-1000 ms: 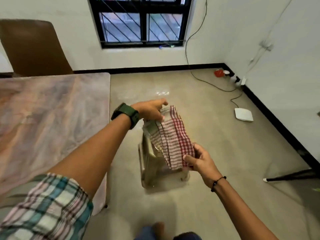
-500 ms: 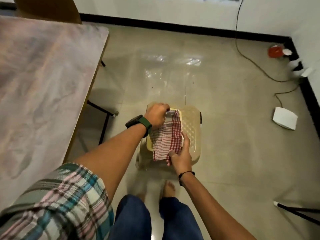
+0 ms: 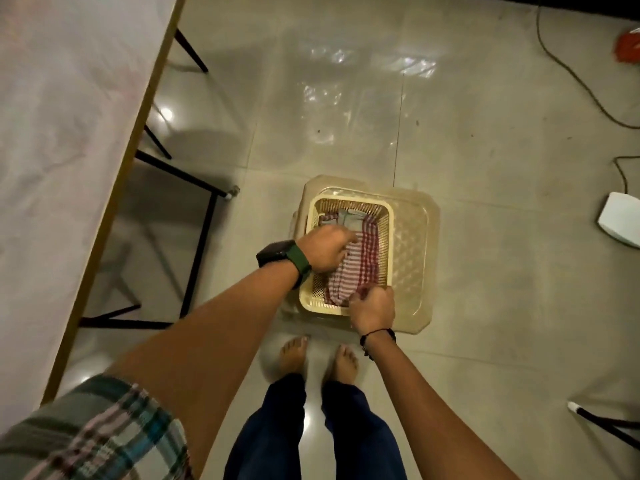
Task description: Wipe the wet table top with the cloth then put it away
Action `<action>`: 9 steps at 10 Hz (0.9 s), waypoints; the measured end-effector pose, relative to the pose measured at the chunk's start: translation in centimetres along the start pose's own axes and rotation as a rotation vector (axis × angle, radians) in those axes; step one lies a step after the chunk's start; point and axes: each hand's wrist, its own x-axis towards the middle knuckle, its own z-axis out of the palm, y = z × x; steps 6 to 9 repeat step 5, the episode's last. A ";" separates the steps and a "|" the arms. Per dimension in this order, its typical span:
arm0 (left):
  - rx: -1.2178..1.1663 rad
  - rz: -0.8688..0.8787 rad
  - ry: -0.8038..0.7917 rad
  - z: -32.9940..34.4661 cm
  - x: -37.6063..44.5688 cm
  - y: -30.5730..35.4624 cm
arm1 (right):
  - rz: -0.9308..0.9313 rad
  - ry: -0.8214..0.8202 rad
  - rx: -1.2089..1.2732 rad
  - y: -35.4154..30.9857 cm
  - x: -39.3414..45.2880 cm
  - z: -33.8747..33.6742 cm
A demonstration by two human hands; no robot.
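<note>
A red-and-white checked cloth [image 3: 356, 263] lies folded inside a cream perforated basket [image 3: 387, 244] that rests on a beige plastic stool [image 3: 414, 258] on the floor. My left hand [image 3: 325, 249], with a green-strapped watch on the wrist, presses down on the cloth's left side inside the basket. At the basket's near rim my right hand [image 3: 372, 306] pinches the cloth's near end. The table top [image 3: 62, 133] runs along the left, pale and marbled with a wooden edge.
Black table legs [image 3: 201, 244] stand left of the stool. My bare feet [image 3: 318, 355] are just in front of it. A cable [image 3: 571, 71], a red object [image 3: 628, 46] and a white flat device [image 3: 621, 218] lie on the glossy floor at right.
Both hands have lowered the cloth from above the stool down into the basket. The view has tilted from the room down to the floor.
</note>
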 end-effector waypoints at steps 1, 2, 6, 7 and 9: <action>-0.022 0.024 0.016 2.0 -1.2 -0.2 | -0.011 0.059 -0.057 -0.4 -0.2 -0.5; -0.098 0.002 0.092 1.6 -2.5 -0.1 | -0.013 0.108 -0.016 -0.7 -0.6 -0.7; -0.331 -0.115 0.443 -2.9 -15.9 0.7 | -0.166 0.211 0.097 -2.3 -4.2 -2.1; -0.331 -0.115 0.443 -2.9 -15.9 0.7 | -0.166 0.211 0.097 -2.3 -4.2 -2.1; -0.331 -0.115 0.443 -2.9 -15.9 0.7 | -0.166 0.211 0.097 -2.3 -4.2 -2.1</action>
